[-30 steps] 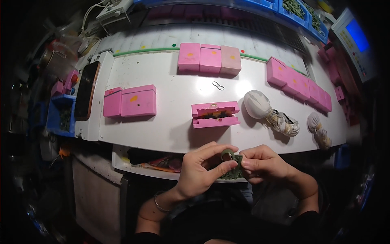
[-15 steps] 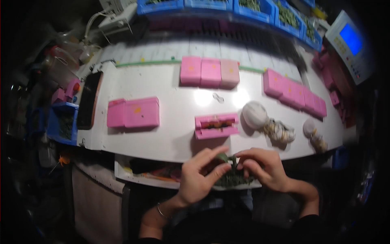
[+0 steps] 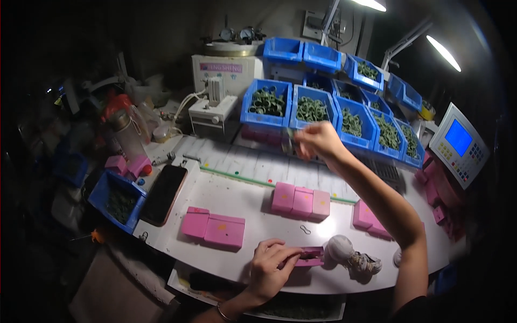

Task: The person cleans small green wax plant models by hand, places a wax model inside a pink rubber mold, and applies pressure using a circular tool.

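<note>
My left hand (image 3: 269, 267) is at a pink rubber mould (image 3: 312, 257) near the table's front edge, its fingers and thumb closed over the left end. A dark gap runs along the mould's top. My right hand (image 3: 321, 141) is raised over the back of the table, in front of the blue bins. Its fingertips pinch a small dark green piece (image 3: 290, 141), blurred by motion. A round white bag (image 3: 340, 248) with a crumpled knotted end lies just right of the mould, and a small metal clip (image 3: 305, 230) lies behind it.
Stacked blue bins (image 3: 266, 119) holding green pieces stand at the back. More pink blocks (image 3: 225, 230) lie left, at centre and right. A phone (image 3: 164, 195) and a blue bin (image 3: 116, 200) are at left; a control panel (image 3: 458, 141) is at right. An open drawer (image 3: 318, 317) juts out below.
My hands have parted from over the drawer. The right has gone up and forward to the bins with a green piece; the left has moved onto the pink mould. The view has tilted up.
</note>
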The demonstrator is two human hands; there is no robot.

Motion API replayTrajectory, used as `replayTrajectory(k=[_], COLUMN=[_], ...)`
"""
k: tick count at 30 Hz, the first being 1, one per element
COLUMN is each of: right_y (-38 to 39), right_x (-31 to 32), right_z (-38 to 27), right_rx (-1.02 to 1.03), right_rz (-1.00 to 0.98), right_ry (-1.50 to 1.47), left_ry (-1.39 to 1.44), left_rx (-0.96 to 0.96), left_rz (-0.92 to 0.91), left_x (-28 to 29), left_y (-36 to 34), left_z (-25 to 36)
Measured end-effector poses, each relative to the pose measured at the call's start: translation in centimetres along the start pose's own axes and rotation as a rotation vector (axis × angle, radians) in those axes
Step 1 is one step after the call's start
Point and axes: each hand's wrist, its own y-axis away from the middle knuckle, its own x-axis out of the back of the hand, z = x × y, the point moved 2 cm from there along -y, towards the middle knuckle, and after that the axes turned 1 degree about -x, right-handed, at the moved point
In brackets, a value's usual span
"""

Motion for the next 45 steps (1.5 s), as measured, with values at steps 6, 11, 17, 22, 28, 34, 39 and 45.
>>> replayTrajectory(k=[6, 11, 17, 22, 28, 34, 39, 45], right_y=[-8.2, 7.7, 24.6, 25.1, 26.4, 28.3, 27.3, 28.5], right_x=[0.7, -0.5, 1.3, 0.2, 0.4, -3.3, -3.6, -3.9], right_z=[-0.4, 4.0, 9.2, 10.4, 5.0, 5.1, 4.7, 5.6], right_rx=[0.185, 0.445, 0.02, 0.151, 0.152, 0.529, 0.46, 0.621], right_rz=[0.38, 0.049, -0.378, -0.103, -0.072, -0.146, -0.243, -0.049], right_ry=[-0.251, 0.328, 0.759, 0.71, 0.752, 1.028, 1.0, 1.066], left_ry=[-0.011, -0.05, 0.127, 0.153, 0.071, -0.003, 0.004, 0.095], left_rx=[-0.017, 0.088, 0.201, 0.096, 0.028, 0.034, 0.046, 0.077], left_rz=[0.04, -0.093, -0.419, -0.561, -0.514, -0.57, -0.569, -0.543], left_x=[-0.5, -0.1, -0.4, -0.7, -1.6, -1.4, -1.2, -1.4], left_y=[-0.2, -0.6, 0.0, 1.6, 3.1, 3.0, 3.3, 3.4], left_z=[0.3, 0.5, -1.1, -0.5, -0.9, -0.7, -1.1, -1.3])
